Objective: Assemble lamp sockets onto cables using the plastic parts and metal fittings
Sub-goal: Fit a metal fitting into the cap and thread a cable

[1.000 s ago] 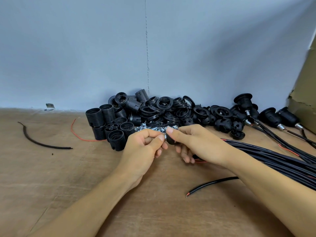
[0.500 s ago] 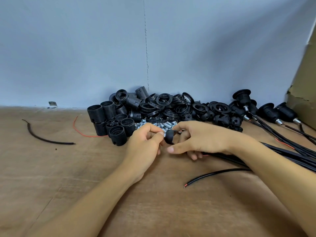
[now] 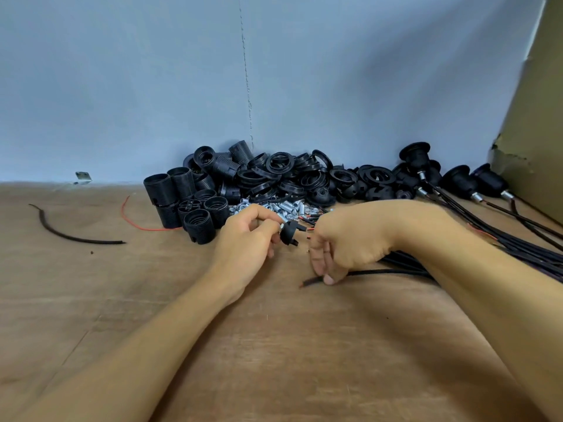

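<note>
Hands, two: your left hand [image 3: 243,242] pinches one round black socket cap [image 3: 288,233]; your right hand [image 3: 350,236] curls onto one cable [image 3: 382,272] beneath it.

Pretty bare setup. The backdrop is a plain blue-grey painted wall [image 3: 122,86] with a thin vertical seam [image 3: 246,86] running down it near the middle. It meets a worn brown wooden table [image 3: 274,360] with visible grain and scuffs. A small metal bracket [image 3: 83,176] sits at the wall's base on the left. A brown cardboard panel [image 3: 539,117] with a torn edge stands on the right. The lighting is soft and even.
</note>
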`<state>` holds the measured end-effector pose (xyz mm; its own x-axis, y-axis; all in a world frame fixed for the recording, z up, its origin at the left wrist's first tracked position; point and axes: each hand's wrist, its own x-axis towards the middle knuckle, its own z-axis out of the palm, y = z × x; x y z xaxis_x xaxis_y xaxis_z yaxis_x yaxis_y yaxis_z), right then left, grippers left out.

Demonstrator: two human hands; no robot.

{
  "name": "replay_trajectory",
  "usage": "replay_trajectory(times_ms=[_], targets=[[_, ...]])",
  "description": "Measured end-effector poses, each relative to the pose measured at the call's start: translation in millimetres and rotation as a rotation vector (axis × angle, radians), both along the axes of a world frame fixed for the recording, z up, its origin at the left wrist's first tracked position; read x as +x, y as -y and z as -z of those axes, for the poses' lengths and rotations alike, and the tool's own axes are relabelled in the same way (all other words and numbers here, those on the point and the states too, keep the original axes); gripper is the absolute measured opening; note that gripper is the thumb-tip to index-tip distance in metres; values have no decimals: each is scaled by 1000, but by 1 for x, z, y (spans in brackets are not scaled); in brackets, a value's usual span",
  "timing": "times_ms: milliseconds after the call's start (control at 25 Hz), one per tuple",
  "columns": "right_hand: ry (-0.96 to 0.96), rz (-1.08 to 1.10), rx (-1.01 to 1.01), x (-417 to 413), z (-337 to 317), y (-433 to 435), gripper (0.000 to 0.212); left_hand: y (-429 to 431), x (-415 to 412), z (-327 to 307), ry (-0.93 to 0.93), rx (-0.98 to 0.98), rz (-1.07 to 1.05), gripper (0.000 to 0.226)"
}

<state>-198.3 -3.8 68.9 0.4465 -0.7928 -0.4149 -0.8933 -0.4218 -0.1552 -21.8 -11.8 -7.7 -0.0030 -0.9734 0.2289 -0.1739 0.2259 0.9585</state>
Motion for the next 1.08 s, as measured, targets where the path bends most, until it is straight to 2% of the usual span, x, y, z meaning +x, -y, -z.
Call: replay_trajectory(times_ms=[200, 320, 400, 520, 640, 800, 1080], targets=[[679, 138, -157, -11, 25, 13, 5, 4, 3, -2, -285, 66, -62, 16], [897, 195, -170, -18, 37, 17, 3, 6, 5, -1, -356, 103, -52, 13], [940, 193, -165, -18, 40, 19, 3, 6, 6, -1, -331, 112, -7, 11], [903, 162, -185, -11, 43, 19, 2, 6, 6, 0, -284, 110, 39, 10], [906, 160, -191, -9, 44, 19, 7, 8, 7, -1, -351, 118, 4, 13], [1033, 252, -182, -14, 42, 20, 14, 11, 10, -3, -448, 146, -18, 20], [958, 297, -232, -11, 43, 17, 9, 12, 13, -5, -436, 206, 108, 20]])
